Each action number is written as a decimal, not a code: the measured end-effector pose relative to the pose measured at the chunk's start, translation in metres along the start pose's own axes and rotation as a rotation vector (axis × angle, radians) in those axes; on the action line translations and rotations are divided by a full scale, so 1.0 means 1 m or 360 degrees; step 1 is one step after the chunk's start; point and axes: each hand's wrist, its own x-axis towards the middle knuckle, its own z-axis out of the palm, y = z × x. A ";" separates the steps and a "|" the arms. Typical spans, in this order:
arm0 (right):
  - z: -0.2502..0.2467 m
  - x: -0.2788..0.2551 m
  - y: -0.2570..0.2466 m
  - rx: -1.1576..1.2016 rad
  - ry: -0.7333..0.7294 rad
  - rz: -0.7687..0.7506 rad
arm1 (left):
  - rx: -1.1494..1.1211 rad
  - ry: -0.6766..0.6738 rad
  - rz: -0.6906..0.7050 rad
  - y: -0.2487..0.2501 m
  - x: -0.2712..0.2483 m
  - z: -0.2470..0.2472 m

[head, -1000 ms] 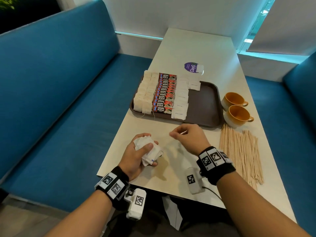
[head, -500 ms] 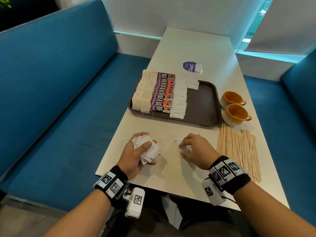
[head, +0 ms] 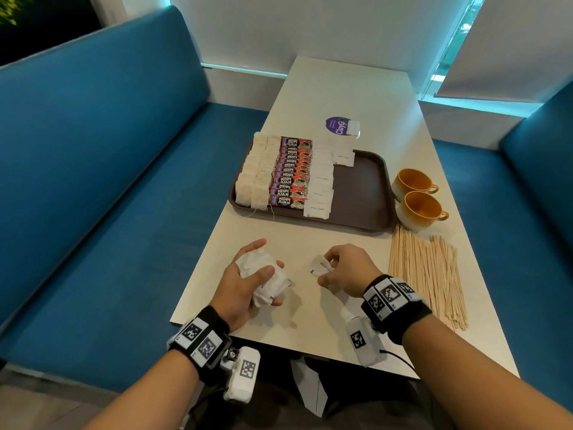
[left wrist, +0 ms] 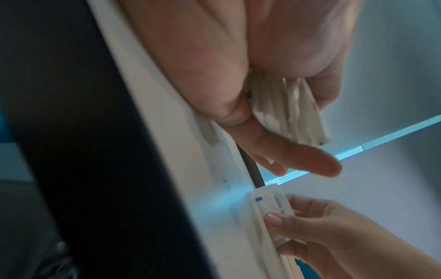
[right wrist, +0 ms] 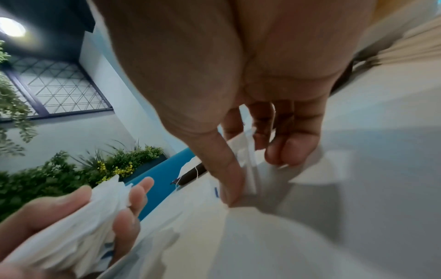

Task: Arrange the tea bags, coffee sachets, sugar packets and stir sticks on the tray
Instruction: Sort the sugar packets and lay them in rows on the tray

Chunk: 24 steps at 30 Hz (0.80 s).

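Observation:
A brown tray (head: pixel 359 193) lies mid-table. It carries a column of tea bags (head: pixel 252 178), a column of red coffee sachets (head: pixel 290 175) and a column of white sugar packets (head: pixel 321 181). My left hand (head: pixel 248 277) grips a bunch of white sugar packets (head: pixel 263 274) near the table's front edge. My right hand (head: pixel 338 268) pinches a single sugar packet (head: pixel 319 266) between thumb and fingers just above the table. The bunch of sugar packets (left wrist: pixel 288 109) fans out from the left palm in the left wrist view. Wooden stir sticks (head: pixel 428 271) lie in a pile right of my right hand.
Two orange cups (head: pixel 415 197) stand right of the tray. A purple round sticker (head: pixel 339 125) with a small packet on it lies beyond the tray. Blue benches (head: pixel 108 181) flank the table on both sides.
My right hand dropped to the table beside the left hand and has come up pinching one sugar packet. The left hand stays put with its bunch.

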 end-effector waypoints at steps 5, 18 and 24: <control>-0.003 -0.008 0.004 0.0356 0.0044 -0.0176 | 0.0256 -0.0093 0.0000 -0.004 -0.007 0.000; -0.011 -0.032 0.019 0.1221 0.0183 -0.0152 | 0.0235 -0.0323 -0.0235 -0.012 -0.008 0.021; -0.007 -0.036 0.033 0.1391 0.0034 -0.0161 | 0.0232 -0.0352 -0.0237 -0.014 -0.003 0.018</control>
